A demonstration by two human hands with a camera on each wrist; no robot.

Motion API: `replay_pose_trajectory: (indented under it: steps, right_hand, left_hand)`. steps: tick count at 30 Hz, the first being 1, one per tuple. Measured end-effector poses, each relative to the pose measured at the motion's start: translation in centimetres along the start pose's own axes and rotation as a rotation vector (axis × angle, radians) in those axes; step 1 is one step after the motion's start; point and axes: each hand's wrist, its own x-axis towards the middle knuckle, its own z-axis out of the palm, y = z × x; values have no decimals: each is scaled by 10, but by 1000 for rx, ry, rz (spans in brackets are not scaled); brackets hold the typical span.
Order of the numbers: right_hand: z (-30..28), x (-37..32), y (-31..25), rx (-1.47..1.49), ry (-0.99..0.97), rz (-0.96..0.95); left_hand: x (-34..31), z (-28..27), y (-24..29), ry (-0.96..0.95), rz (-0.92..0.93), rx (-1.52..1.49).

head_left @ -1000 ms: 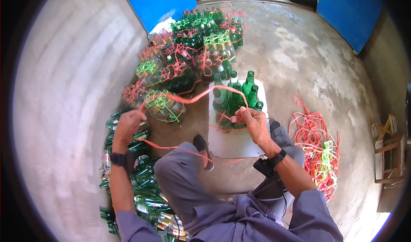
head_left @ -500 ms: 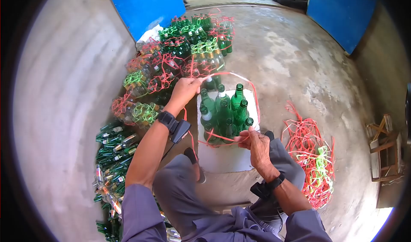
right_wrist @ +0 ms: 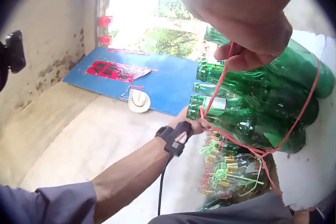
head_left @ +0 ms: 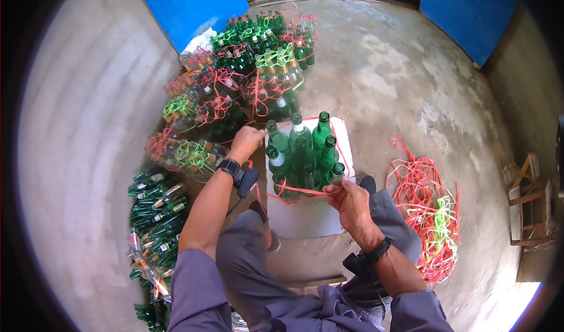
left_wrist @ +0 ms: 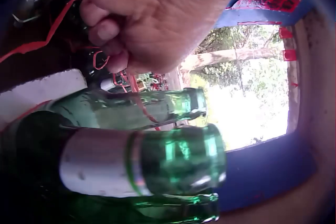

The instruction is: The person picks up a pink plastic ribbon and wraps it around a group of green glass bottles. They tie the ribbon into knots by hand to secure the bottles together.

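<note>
Several green glass bottles point(head_left: 301, 151) stand upright in a tight group on a white board point(head_left: 302, 223). A red plastic strap point(head_left: 305, 191) circles them, low at the near side and passing behind them at the far side. My left hand point(head_left: 247, 143) is at the group's left, its curled fingers gripping the strap, as the left wrist view shows beside a bottle with a pale neck label point(left_wrist: 100, 162). At the near right corner, my right hand point(head_left: 354, 206) pinches the strap between thumb and fingers, close to a bottle neck; the right wrist view shows the strap running taut from those fingers.
Strapped bundles of bottles point(head_left: 226, 100) stand beyond and to the left. Loose bottles point(head_left: 155, 209) lie piled at the left by the wall. A heap of red and green straps point(head_left: 426, 209) lies on the floor at right, near a wooden frame point(head_left: 529, 203). Blue door panels stand at the back.
My left hand has swung from far left toward the bottles, carrying the strap over and behind them, then down along their left side. My right hand has stayed by the near right corner.
</note>
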Motion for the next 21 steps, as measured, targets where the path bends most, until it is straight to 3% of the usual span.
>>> replay_pose_trajectory:
  steps: [2,7,13,19,21]
  right_hand:
    - [-6,8,6,-6,25,-5]
    - [0,3,-2,-87,64,29]
    - [0,-2,6,-85,37,62]
    - [5,-1,23,-93,-65,75]
    - [9,-2,29,-175,-188,100]
  left_hand:
    - [-13,16,-14,-32,-105,-21]
    - [-63,18,-11,-38,102,1]
    - [-103,20,1,66,125,-3]
    - [-156,-1,29,47,205,241]
    - [-181,-10,45,24,182,297]
